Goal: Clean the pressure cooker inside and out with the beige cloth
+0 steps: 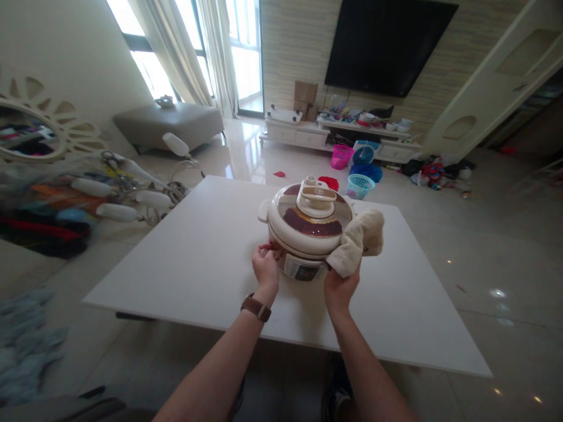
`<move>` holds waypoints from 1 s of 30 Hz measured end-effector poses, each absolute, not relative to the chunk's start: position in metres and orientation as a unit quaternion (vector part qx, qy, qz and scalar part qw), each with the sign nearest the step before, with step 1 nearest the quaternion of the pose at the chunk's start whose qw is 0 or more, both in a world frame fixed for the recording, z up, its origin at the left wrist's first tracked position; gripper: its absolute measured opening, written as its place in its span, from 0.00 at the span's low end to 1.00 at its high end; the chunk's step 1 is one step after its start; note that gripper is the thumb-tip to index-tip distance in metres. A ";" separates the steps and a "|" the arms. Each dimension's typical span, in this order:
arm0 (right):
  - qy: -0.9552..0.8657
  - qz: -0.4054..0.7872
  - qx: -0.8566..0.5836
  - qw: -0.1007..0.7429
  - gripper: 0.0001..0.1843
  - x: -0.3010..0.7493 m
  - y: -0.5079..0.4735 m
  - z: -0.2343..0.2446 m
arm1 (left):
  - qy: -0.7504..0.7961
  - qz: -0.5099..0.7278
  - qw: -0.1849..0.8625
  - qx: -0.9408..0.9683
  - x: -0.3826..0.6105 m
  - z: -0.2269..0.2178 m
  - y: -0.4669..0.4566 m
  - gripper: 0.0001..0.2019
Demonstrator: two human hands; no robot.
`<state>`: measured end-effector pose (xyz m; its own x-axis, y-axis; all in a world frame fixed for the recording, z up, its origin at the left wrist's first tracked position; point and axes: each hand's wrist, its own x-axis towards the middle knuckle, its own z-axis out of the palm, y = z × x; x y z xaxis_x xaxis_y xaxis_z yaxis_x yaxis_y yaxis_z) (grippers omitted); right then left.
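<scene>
A cream electric cooker (303, 243) stands on the white table (197, 246). Its round glass lid (285, 205) has a cream and tan handle (318, 196) in the middle, and brown shows through the glass. On the cooker's front is a dark control panel with a label. My left hand (266, 271), with a brown watch strap on the wrist, has its fingers curled against the front-left side of the cooker. My right hand (343, 290) grips a beige cloth (358, 240) at the cooker's right side. The cloth hides part of that side and some of my fingers.
Beyond the table, a pink basket (342, 156) and a light blue basket (360, 185) stand on the floor. A low cabinet (294, 133) carrying clutter is under the television (387, 44). A lamp with several white shades (116, 212) stands close to the table's left side.
</scene>
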<state>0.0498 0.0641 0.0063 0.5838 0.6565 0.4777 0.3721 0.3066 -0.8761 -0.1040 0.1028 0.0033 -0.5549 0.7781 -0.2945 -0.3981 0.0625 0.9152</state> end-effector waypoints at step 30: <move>-0.746 -0.129 -0.508 0.411 0.31 0.034 0.056 0.046 | 0.568 0.664 0.456 0.170 -0.111 -0.004 0.104 0.06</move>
